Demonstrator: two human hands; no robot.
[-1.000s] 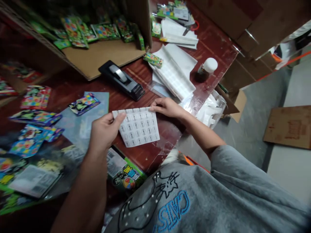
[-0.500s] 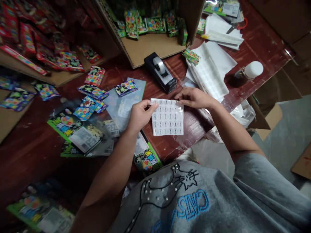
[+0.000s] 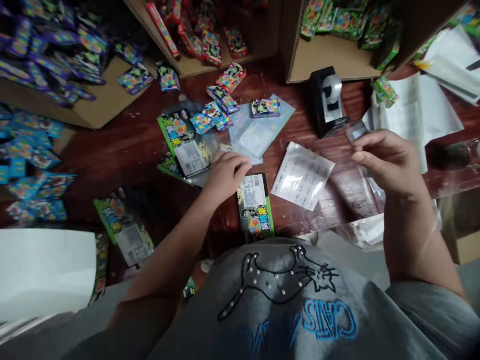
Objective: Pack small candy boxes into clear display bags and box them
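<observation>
Your left hand (image 3: 225, 172) is palm down on the dark red wooden table (image 3: 127, 150). Its fingers are bent loosely over the clutter and it shows no grasp on anything. The fingertips touch the edge of a clear plastic sleeve (image 3: 258, 132), and the heel sits just above a green printed card packet with a white barcode label (image 3: 255, 205).

Your right hand (image 3: 386, 160) is lifted off the table, with the fingers curled and the thumb close to the forefinger tip. Motion blur means you cannot tell whether it pinches anything or is fully closed.

The white sheet of small round stickers (image 3: 303, 175) lies flat on the table between your hands, touching neither. It is just right of the left fingertips, and left of and below the right fingertips. It sits skewed to the table edge with one corner pointing up toward the black tape dispenser (image 3: 328, 102). It looks near square, so its long axis is unclear.

Both hands are near it, but the left is at table level while the right hangs above.

A stack of white paper sheets (image 3: 412, 115) lies behind the right hand. Small colourful packets (image 3: 223, 97) are scattered beyond the left, near an open brown cardboard box (image 3: 333, 62).
</observation>
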